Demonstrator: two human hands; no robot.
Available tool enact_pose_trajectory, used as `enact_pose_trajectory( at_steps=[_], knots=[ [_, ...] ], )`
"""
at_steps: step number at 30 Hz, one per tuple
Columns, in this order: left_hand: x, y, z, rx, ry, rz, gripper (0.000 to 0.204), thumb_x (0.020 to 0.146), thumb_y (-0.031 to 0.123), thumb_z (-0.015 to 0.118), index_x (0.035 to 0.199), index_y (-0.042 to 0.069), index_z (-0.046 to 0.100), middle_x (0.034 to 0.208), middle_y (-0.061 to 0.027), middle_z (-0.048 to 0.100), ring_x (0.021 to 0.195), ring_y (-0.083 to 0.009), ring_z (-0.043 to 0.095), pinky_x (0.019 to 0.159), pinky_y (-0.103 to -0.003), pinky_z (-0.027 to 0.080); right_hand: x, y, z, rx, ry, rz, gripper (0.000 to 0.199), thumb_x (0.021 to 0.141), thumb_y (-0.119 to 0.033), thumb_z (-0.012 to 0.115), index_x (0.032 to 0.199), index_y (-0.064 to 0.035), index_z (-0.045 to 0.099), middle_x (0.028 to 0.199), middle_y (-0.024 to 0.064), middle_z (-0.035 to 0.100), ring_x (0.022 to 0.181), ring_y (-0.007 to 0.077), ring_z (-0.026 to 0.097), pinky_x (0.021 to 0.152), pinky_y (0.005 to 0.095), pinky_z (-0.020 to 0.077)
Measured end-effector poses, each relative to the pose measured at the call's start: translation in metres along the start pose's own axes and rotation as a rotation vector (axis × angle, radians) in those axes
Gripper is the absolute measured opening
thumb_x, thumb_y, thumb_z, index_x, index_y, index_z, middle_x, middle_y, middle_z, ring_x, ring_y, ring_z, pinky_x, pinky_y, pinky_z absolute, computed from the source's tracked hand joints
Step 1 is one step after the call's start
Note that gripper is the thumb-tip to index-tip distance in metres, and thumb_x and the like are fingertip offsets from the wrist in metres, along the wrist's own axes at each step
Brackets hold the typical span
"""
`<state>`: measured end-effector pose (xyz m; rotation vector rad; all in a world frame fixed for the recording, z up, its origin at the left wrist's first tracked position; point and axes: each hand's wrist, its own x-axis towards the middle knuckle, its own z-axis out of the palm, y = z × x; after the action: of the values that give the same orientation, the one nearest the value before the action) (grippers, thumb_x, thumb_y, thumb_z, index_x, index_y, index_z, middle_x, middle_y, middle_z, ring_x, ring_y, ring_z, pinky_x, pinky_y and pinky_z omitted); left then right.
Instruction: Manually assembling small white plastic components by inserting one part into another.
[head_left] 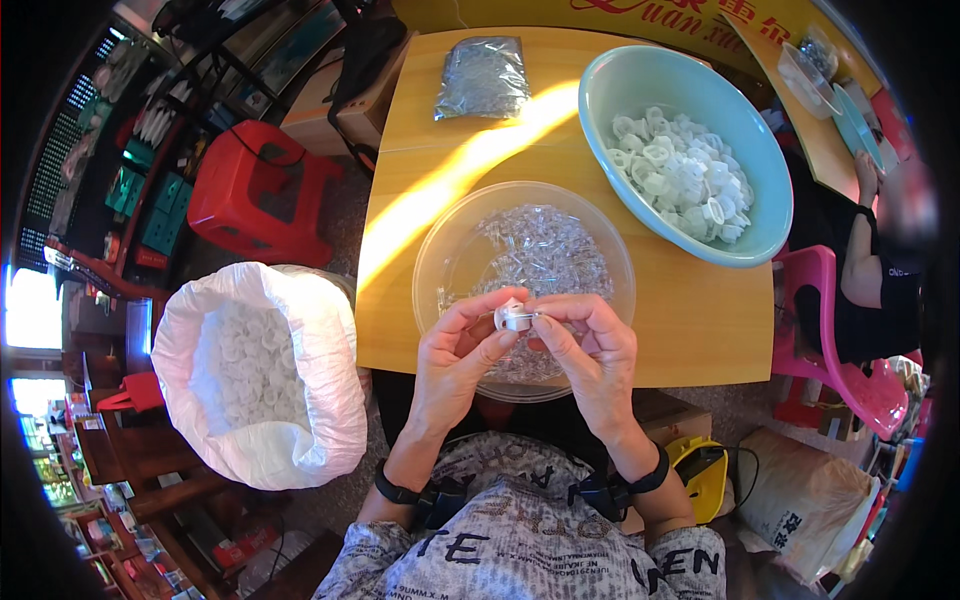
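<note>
My left hand (450, 368) pinches a small white plastic part (513, 317) between thumb and fingertips. From the right, my right hand (592, 362) meets it, thumb and forefinger closed on a thin, clear sliver-like piece (535, 316) whose end touches the white part. Both hands are over the near side of a round clear plastic tub (424, 262). Inside the tub lie many small, shiny clear plastic pieces (555, 250). Beyond, to the right, a light blue basin (603, 150) holds a heap of white ring-shaped plastic parts (690, 175).
A silvery plastic bag (482, 78) lies at the far left of the wooden table (700, 330). Left of the table stand an open white sack (335, 410) of similar white parts and a red stool (250, 190). Another person (865, 270) sits at the right by a pink chair (835, 350).
</note>
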<state>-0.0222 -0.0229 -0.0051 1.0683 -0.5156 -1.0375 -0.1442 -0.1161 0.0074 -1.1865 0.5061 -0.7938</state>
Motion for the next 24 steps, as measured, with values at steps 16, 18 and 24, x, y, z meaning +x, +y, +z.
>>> enact_pose_trajectory(
  at_steps=[16,18,24],
  knots=[
    [-0.0007,-0.0023,-0.0061,0.034,-0.006,0.051,0.042,0.081,-0.006,0.064,0.121,-0.001,0.056,0.122,-0.0152,0.057,0.112,-0.0211,0.055,0.096,-0.034,0.046,-0.0026,0.0017,-0.0008,-0.04,0.028,0.014,0.009,0.089,-0.002,0.059,0.097,0.0028,0.061,0.098,0.0079,0.064,0.083,0.0088,0.06,0.073,0.022,0.0518],
    [-0.0009,-0.0026,-0.0079,0.05,-0.011,0.064,0.043,0.08,-0.007,0.065,0.121,0.0,0.056,0.122,-0.0151,0.057,0.112,-0.0212,0.055,0.096,-0.033,0.046,-0.0031,0.002,-0.0013,-0.065,0.019,0.011,0.009,0.089,-0.002,0.06,0.097,0.0025,0.061,0.097,0.0076,0.064,0.083,0.0088,0.06,0.073,0.0222,0.0519],
    [-0.0009,0.0,-0.0059,0.114,-0.016,0.109,0.046,0.077,-0.008,0.067,0.121,0.0,0.057,0.12,-0.0146,0.057,0.113,-0.0217,0.054,0.096,-0.033,0.047,-0.0032,0.0055,-0.004,-0.089,0.016,0.016,0.009,0.088,0.0,0.06,0.098,0.0014,0.061,0.097,0.0067,0.064,0.083,0.009,0.06,0.072,0.0226,0.0519]
  ],
)
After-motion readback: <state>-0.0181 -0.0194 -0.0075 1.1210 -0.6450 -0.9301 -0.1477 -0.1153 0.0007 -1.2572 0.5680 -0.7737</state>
